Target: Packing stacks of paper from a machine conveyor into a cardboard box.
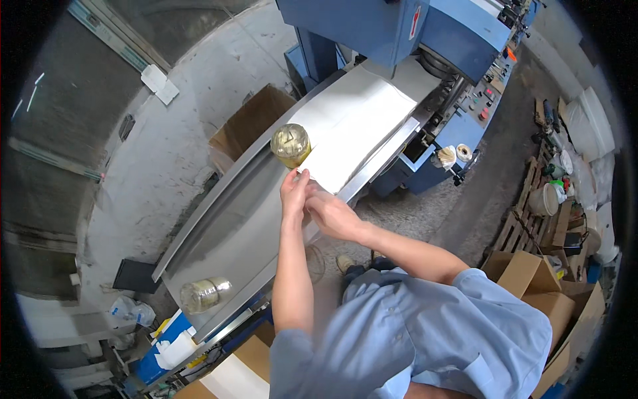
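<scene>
Head view: left hand (293, 188) and right hand (332, 214) pinching edge of white sheet (355, 123) flat on steel surface (232, 226), likely squaring it for feed. Two jars: one (290, 144) upright beside sheet, just above fingers; one (205, 294) lying at near end. One sheet.

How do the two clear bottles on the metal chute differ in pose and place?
The upper bottle stands beside the white sheet, next to the left hand; the lower bottle lies on its side near the chute's lower end, far from both hands. The upper bottle shows yellowish contents; the lower bottle looks paler. Both are clear plastic and rest on the chute.
</scene>
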`<state>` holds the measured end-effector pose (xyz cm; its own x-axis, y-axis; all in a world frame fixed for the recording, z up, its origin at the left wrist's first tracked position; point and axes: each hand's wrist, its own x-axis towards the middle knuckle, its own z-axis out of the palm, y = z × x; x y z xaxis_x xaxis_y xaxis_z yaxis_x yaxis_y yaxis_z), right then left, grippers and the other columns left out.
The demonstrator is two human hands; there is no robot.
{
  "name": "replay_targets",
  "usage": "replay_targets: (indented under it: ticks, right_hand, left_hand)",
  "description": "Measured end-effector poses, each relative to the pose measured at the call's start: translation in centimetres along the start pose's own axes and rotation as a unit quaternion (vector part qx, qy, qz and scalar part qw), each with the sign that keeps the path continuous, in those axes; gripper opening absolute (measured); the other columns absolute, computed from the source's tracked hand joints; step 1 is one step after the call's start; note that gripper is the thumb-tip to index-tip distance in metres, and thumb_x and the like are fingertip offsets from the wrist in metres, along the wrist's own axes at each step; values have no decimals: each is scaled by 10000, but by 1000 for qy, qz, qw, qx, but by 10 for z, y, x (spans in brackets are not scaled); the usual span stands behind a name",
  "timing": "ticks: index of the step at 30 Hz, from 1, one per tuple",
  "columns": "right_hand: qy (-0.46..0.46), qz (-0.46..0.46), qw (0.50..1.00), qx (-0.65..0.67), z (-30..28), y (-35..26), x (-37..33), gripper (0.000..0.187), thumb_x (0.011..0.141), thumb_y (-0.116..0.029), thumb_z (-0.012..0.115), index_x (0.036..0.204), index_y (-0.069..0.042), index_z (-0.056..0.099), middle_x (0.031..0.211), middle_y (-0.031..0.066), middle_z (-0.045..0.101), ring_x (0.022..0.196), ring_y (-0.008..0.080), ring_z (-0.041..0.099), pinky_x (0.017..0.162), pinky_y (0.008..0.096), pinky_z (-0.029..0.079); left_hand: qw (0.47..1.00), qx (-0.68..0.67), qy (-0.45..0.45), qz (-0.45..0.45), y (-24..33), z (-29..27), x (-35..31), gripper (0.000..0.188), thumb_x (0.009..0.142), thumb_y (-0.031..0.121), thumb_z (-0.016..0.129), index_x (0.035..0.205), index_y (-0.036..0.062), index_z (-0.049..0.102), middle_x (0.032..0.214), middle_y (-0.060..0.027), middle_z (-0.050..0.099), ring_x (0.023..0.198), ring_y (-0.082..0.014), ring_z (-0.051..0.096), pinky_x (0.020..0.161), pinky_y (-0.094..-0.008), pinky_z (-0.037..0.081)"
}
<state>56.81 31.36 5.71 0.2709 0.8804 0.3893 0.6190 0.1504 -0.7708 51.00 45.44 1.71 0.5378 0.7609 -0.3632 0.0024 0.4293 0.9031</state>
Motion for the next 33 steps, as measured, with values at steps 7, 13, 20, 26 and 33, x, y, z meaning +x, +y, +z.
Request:
replay_targets:
  ticks: [7,13,20,26,33]
  right_hand:
    - [75,24,997,-24,20,-7,12,408,814,-51,624,1192,65,523,1170,318,519,1044,476,535,901,497,462]
    - [30,126,986,-108,-2,1,4,699,812,-174,704,1378,93,393,1400,412,326,1235,525,449,1034,518,422]
    - [-12,140,987,-82,-7,7,10,715,832,-187,704,1400,77,358,1429,389,293,1264,484,448,1060,503,415]
    - [1,127,989,-75,-4,11,5,734,821,-203,719,1402,69,364,1432,385,302,1275,481,444,1064,492,409]
    - [6,117,990,-81,4,13,5,761,792,-208,750,1398,58,374,1425,379,314,1233,461,472,1043,480,416]
  left_hand:
    - [999,5,-13,37,8,-25,-8,495,997,242,606,1378,-40,462,1133,-157,648,1003,-234,660,849,-341,547]
    - [983,77,96,133,31,-90,-93,490,997,221,604,1408,5,450,1222,-165,627,1069,-245,645,886,-357,543]
    - [410,716,529,197,38,-315,-187,706,876,570,659,1351,61,543,1215,-215,618,1075,-383,617,902,-490,506]
    - [521,635,568,-61,53,-341,-184,888,722,661,739,1372,91,537,1240,-218,604,1116,-436,593,918,-528,499]
    - [644,630,424,93,56,-320,-184,717,656,444,825,1159,-33,643,1105,-259,640,1008,-437,611,894,-489,495]
